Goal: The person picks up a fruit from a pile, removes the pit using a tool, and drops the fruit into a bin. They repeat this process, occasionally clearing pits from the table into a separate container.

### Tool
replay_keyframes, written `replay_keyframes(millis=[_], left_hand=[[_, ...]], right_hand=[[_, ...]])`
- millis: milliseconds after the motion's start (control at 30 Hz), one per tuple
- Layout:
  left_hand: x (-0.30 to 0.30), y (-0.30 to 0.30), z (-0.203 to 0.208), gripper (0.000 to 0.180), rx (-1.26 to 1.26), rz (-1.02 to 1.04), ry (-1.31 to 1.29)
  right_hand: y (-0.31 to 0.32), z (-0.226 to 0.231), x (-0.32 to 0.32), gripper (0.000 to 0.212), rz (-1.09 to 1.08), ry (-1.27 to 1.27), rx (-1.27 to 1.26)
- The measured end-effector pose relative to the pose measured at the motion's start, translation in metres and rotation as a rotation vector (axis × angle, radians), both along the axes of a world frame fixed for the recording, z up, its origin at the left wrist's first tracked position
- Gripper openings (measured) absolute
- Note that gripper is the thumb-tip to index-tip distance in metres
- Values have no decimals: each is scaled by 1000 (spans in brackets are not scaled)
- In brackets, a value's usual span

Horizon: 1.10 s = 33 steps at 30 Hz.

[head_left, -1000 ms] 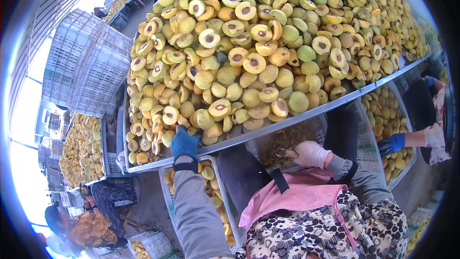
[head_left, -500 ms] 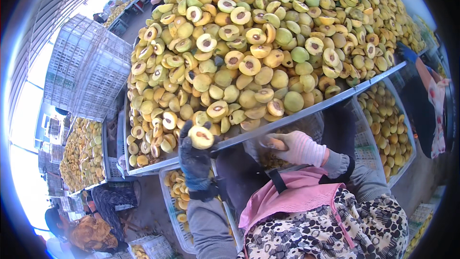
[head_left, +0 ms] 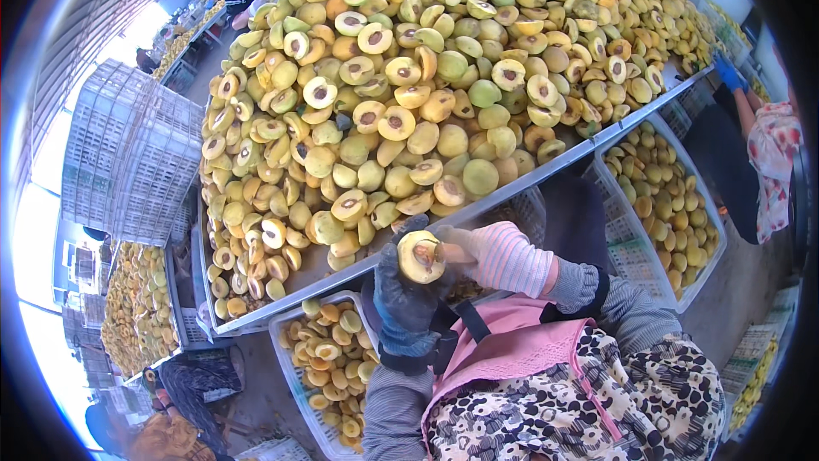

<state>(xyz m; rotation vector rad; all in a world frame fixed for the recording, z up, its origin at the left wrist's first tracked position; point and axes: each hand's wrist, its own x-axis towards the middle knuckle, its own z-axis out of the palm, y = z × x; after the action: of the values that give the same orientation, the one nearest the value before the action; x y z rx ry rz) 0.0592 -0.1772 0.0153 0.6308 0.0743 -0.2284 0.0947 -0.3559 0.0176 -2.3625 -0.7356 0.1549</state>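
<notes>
Cradles a yellow peach half (head_left: 417, 271) in the left hand (head_left: 406, 301), turning the cut face up toward the camera, just on the near side of a metal-edged table (head_left: 537, 174). Curls dark-gloved fingers around the rounded skin, gripping the fruit rather than spreading flat, and reaches past the upper rim with one fingertip. Closes the right hand (head_left: 510, 258), in a pink-and-white striped glove, around a short brownish tool (head_left: 455, 253), aiming toward the middle of the cut face. Cannot tell pressing from mere touching at the tip: too blurred there.

Looks light and fairly firm, likely stiff enough to bear a moderate squeeze, yet probably easy to bruise or tear along the cut rim. Probably feels slick on the moist flesh. Best to take hold by the skin side, supporting from beneath with the palm, wrapping the sides, and leaving the centre bare for the tool.

Faces a broad heap of fruit halves (head_left: 395, 123), lying some cut side up, some skin up. Sits between a left crate (head_left: 294, 376) and a right crate (head_left: 631, 256), both holding more halves.
</notes>
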Motion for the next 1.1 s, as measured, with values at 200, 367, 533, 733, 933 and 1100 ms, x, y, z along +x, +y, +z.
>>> replay_keyframes(millis=[200,367,533,733,933,1100], left_hand=[[-1,-10,-10,40,990,323,-513],[2,-18,-20,50,1022,342,-460],[0,-17,-10,50,180,185,-177],[-6,-17,3,49,443,32,-99],[-13,-8,25,66,270,-73,-61],[-9,-9,-1,62,1479,224,-683]], right_hand=[[-6,0,-8,45,58,143,-53],[-19,-1,-11,43,-82,99,76],[-8,-6,-20,39,-61,378,386],[-1,-26,-9,32,-191,652,747],[0,-34,3,33,-294,276,652],[-16,-9,-5,37,-263,143,472]])
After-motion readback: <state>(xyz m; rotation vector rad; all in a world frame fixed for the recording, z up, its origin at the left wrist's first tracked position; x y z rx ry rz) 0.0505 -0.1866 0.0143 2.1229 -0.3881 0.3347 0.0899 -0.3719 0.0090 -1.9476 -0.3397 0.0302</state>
